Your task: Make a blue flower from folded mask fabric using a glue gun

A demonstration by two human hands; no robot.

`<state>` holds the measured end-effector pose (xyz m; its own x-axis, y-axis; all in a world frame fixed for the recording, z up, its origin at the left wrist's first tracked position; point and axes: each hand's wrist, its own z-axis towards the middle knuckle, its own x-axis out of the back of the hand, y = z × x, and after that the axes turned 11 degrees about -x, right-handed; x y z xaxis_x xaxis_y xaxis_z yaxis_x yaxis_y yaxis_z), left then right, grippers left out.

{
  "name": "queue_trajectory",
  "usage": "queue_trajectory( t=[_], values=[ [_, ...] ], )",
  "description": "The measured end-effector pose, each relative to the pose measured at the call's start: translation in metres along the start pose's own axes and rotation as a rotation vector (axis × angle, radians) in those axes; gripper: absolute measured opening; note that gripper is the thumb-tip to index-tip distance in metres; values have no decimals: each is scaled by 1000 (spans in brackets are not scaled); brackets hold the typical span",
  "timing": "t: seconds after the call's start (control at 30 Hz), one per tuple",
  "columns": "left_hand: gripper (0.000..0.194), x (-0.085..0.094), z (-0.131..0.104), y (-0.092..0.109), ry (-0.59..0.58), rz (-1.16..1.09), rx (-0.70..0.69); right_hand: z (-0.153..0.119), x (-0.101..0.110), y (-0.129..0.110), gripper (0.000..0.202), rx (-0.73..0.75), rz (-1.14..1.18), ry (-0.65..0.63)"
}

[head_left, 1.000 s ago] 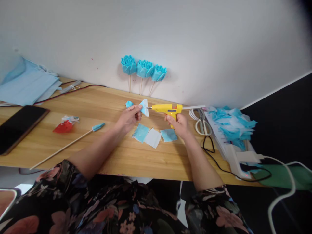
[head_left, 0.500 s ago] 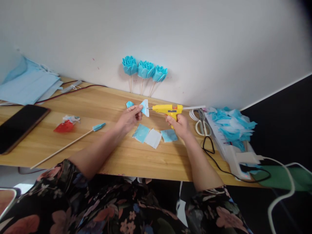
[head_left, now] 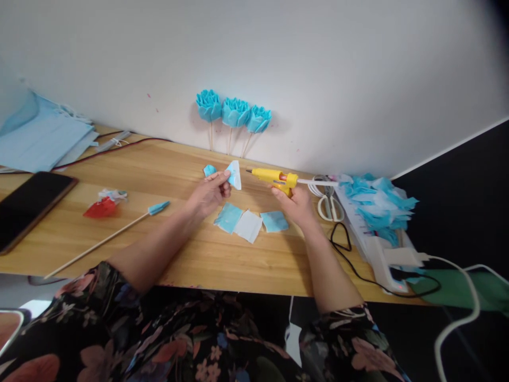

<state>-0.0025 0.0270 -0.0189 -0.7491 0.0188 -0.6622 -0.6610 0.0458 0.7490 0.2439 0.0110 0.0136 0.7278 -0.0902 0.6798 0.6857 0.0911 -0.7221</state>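
My left hand (head_left: 210, 194) pinches a folded blue and white piece of fabric (head_left: 234, 175) above the wooden table. My right hand (head_left: 293, 204) is wrapped round the handle of a yellow glue gun (head_left: 274, 178); its nozzle points left, a short gap from the fabric, and a glue stick (head_left: 318, 182) juts from its back. Behind my left fingers lies a small folded blue piece (head_left: 209, 170). Between my forearms are a blue square (head_left: 229, 217), a white square (head_left: 248, 226) and another blue square (head_left: 274, 221). A stick with a blue tip (head_left: 107, 240) lies at the left.
Several blue flowers on sticks, three in all (head_left: 236, 112), lean on the wall. Left are masks (head_left: 43, 138), a phone (head_left: 34, 207) and a red packet (head_left: 101, 207). Right are scissors (head_left: 330, 208), blue scraps (head_left: 382, 201), a power strip (head_left: 382, 265) and cables.
The glue gun has tilted and its nozzle has moved away from the folded fabric, up and slightly right. My left hand keeps its pinch on the fabric. The whole view has shifted slightly.
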Motion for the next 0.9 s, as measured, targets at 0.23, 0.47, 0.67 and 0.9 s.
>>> queue_trajectory(
  t=[0.23, 0.47, 0.67, 0.9],
  values=[
    [34, -2, -1, 2, 12, 11, 33, 14, 2, 20, 48, -117, 198, -33],
    [35, -4, -2, 2, 4, 26, 45, 28, 15, 47, 50, -304, 289, 45],
    [36, -8, -4, 1, 0, 41, 48, 31, 24, 54, 45, -360, -333, 4],
    [35, -10, -8, 0, -48, 69, 15, 20, 28, 30, 51, -319, -638, 229]
  ],
)
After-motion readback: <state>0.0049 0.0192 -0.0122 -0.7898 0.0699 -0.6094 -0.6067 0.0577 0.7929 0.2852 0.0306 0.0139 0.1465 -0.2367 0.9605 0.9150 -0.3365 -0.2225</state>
